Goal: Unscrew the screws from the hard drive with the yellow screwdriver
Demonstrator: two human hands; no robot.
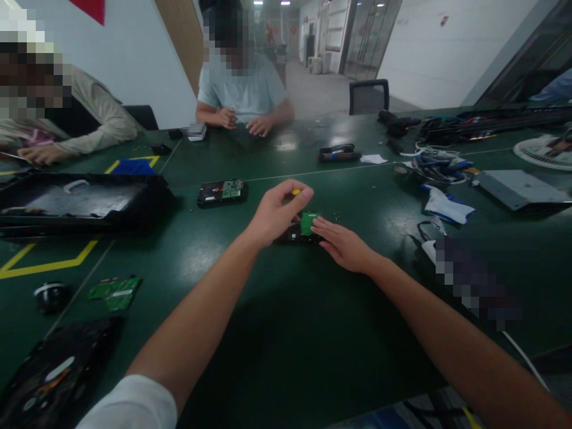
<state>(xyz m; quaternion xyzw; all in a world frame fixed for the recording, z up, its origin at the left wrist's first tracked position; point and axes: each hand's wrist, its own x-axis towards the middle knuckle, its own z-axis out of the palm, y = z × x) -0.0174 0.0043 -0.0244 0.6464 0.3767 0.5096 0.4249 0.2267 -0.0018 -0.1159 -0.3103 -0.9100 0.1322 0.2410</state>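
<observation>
Left hand [274, 213] pinches yellow tool [295, 192] above drive [298, 231]; right hand [344, 245] lies flat, fingers spread, steadying drive with green board [308, 222] on table [277, 333].

Your left hand [277, 211] above small drive [298, 232], pinching tool [295, 192]. Your right hand [344, 245] on drive's right side, fingertips touching its board [308, 223]. Second drive [222, 192] behind, to left. Tray [80, 202] far left. Loose board [115, 292] near left, on table [286, 333]. Cables [435, 167] far right. Two other people sit behind.
</observation>
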